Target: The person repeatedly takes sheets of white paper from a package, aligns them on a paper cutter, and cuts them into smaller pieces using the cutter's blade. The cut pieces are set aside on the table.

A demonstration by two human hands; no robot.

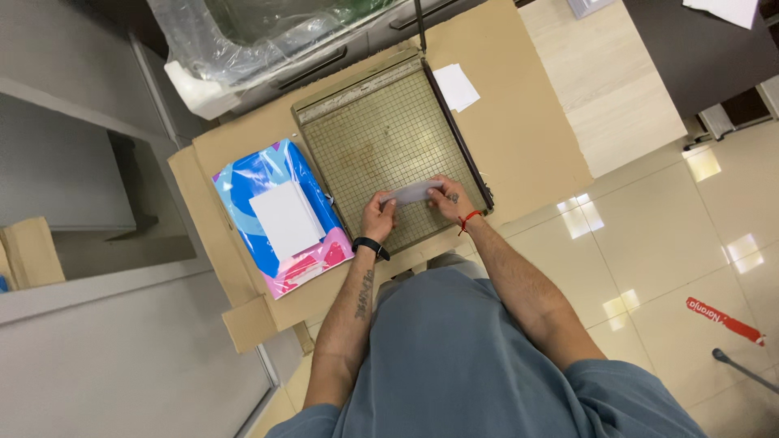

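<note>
Head view, looking down. A paper cutter (381, 158) with a gridded olive board lies on a cardboard sheet (519, 122) that covers the table; all places below are given relative to this cutter. A narrow strip of white paper (412, 193) lies across the near part of the board, its long side running roughly parallel to the near edge. The left hand (378, 217) pinches the strip's left end, fingers closed on it; this wrist carries a black band. The right hand (449, 199) presses the strip's right end, fingers closed on the paper close to the blade arm (458, 138), which runs along the cutter's right edge; this wrist carries a red cord.

Left of the cutter lies a blue, pink and white plastic packet (243, 191) with a stack of white sheets (286, 219) on top. A small white offcut (456, 87) rests just beyond the cutter's far right corner. A machine wrapped in clear plastic (268, 40) stands beyond the far edge.

Judged step: aligning the strip against the grid before a cut. The next move likely calls for one hand to hold the strip flat and square while the other is free for the blade arm, fingers kept off the cutting edge.
</note>
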